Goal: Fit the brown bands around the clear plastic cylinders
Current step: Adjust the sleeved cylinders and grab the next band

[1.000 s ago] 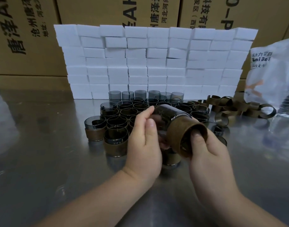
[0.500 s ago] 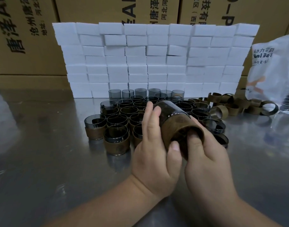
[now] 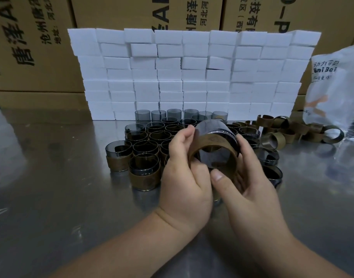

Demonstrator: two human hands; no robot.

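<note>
Left hand (image 3: pixel 184 177) and right hand (image 3: pixel 250 189) are both clamping one cylinder (image 3: pixel 212 127), tilted above mid-desk (image 3: pixel 51 177). Brown band (image 3: pixel 210 140) is sitting round its near end. Probably seating it; next needs squaring, then standing it among the banded ones (image 3: pixel 145 175).

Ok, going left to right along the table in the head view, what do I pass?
Banded cylinder at the group's left edge → left hand → held cylinder → right hand → pile of loose brown bands → plastic bag.
</note>
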